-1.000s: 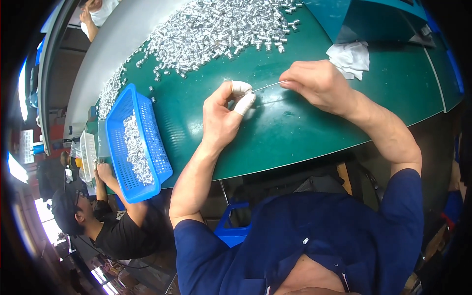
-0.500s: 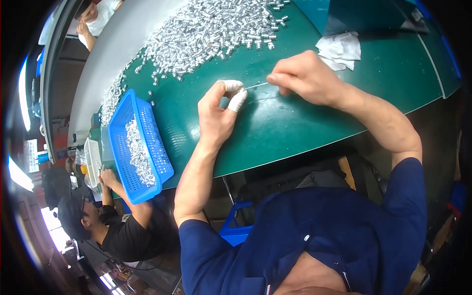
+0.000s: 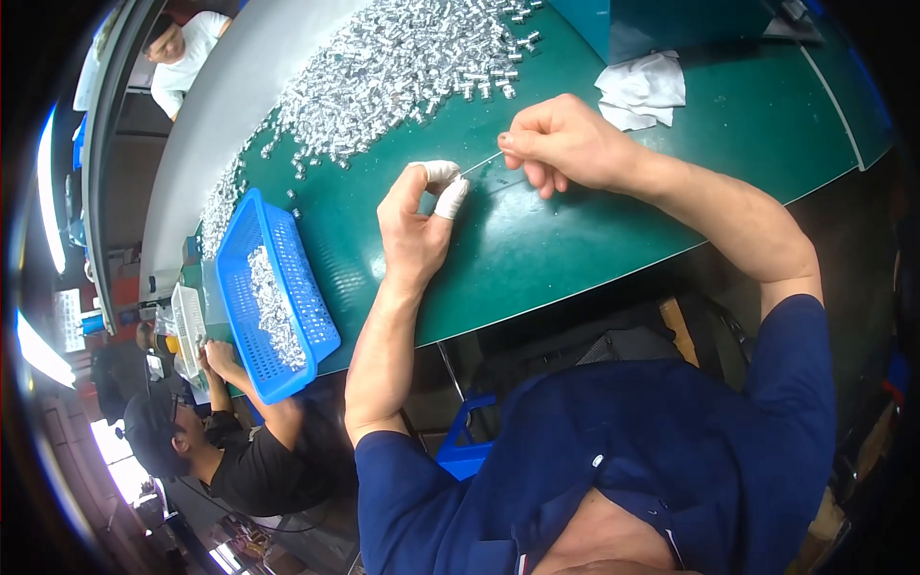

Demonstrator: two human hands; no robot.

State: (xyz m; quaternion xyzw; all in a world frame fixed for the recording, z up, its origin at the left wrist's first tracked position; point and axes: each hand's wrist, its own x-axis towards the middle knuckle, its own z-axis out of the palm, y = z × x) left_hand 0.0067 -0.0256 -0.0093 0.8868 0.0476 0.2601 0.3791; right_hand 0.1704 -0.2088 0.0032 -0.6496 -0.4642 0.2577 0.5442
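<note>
I look down on a glossy green worktop (image 3: 575, 254), its near edge curving through my view. Small silvery metal fittings (image 3: 407, 77) lie heaped toward the far edge, left of centre, a few straying loose. By the near edge at left I see a perforated blue plastic basket (image 3: 311, 307). Rightward, a crumpled white cloth (image 3: 644, 88) lies near a teal box (image 3: 690, 31) at the far edge.
</note>
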